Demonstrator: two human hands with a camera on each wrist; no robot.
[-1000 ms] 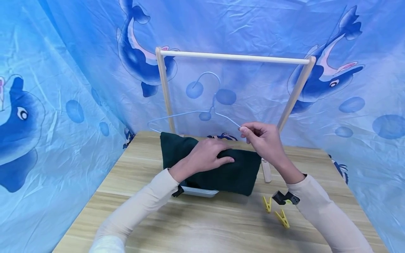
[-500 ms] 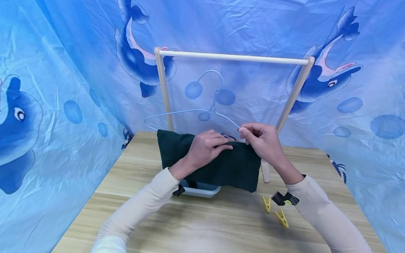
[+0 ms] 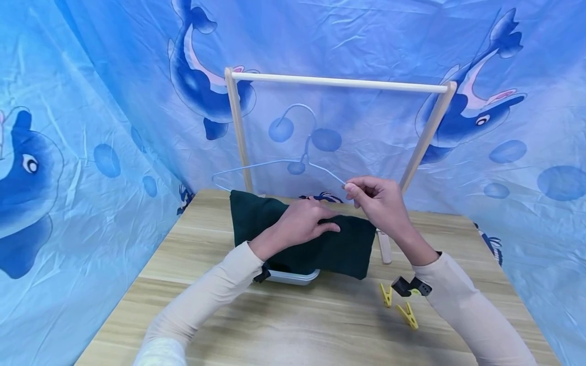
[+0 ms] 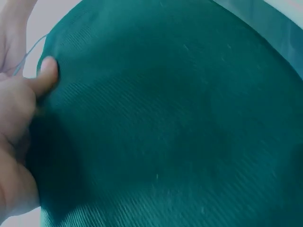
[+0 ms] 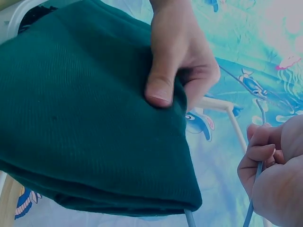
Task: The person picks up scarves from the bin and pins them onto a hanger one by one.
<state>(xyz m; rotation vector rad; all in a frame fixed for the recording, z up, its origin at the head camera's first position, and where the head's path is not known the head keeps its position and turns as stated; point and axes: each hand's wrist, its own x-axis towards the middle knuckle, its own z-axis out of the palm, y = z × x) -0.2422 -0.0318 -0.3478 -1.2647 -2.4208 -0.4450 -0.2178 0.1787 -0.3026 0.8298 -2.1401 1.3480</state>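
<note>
A dark green cloth hangs over the lower part of a light blue wire hanger, whose shoulders and hook rise above it. My left hand holds the cloth by its upper edge; in the right wrist view its thumb presses the near face while the fingers go behind. My right hand pinches the hanger's right shoulder, and in the right wrist view that hand has its fingers curled round the wire. A corner of the cloth meets the wire at lower right there. Green fabric fills most of the left wrist view.
Behind the hanger stands a wooden rack with a white top bar. A pale plastic basin sits partly under the cloth. Two yellow clothespins lie at right on the wooden table. A blue dolphin-print curtain surrounds the table.
The left hand lifted the cloth's upper edge half a second ago, and both are lower again now. The hanger shifted only slightly; the right hand keeps its hold on it.
</note>
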